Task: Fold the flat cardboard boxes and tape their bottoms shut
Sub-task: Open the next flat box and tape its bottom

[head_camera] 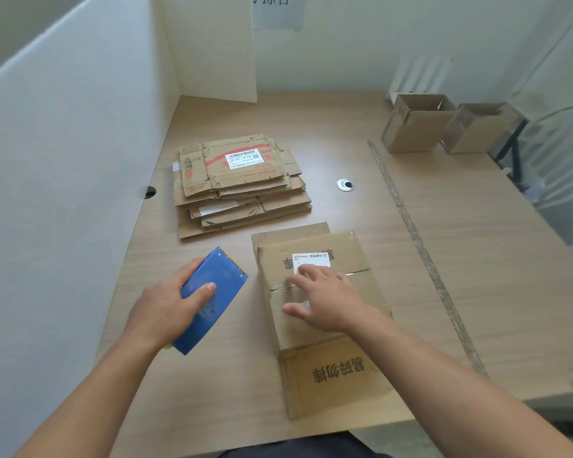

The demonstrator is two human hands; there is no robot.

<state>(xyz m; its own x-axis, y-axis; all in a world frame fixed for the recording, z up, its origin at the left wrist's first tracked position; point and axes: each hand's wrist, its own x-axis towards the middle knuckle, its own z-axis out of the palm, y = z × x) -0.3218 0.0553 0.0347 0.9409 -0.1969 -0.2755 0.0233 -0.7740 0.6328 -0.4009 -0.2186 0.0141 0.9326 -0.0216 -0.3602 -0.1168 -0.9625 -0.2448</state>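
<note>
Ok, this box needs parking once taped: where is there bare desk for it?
Bare desk lies between the flat stack and the two open boxes, around the grommet, and right of the diagonal strip down to the near edge. Crowded: the front, where the left hand grips the tape dispenser and the right hand presses the box.

Packing station, as I see it through the head camera. I read this as a small dispatch bench in an office-type room. A wood-grain desk [477,259] is closed in by white partition panels [63,160] on the left and at the back, and a printed paper sign [278,14] hangs on the wall. A stack of flattened cartons [239,183] with shipping labels lies on the desk. An open-topped box [414,130] and a second box [477,133] stand at the far right. My left hand [166,309] grips a blue tape dispenser [219,269]. A metal cable grommet [345,185] set in the desktop indicates office furniture.
</note>
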